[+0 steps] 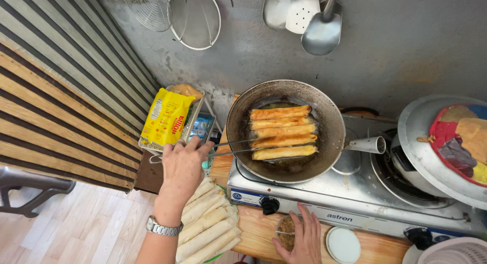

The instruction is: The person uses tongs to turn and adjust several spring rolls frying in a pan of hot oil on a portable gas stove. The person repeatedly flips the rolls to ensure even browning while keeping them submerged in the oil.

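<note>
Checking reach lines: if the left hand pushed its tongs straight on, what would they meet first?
Probably the nearest fried roll in the frying pan: the left hand points the tongs at it, tips apparently touching already.

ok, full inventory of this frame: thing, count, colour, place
frying pan: 1, dark, on left burner of stove
fried rolls: 5, golden, in pan
tongs: 1, metal, reaching into pan
stove: 1, steel, on wooden counter
uncooked rolls: a stack, pale, left of stove
yellow packet: 1, in tray left of pan
strainers: 2, wire, on wall
ladles and spatula: 3, metal, on wall
lid with cloths: 1, grey, right burner
white lid: 1, on counter
small bowl: 1, brown filling
left hand: holds tongs, watch on wrist
right hand: on bowl
</note>
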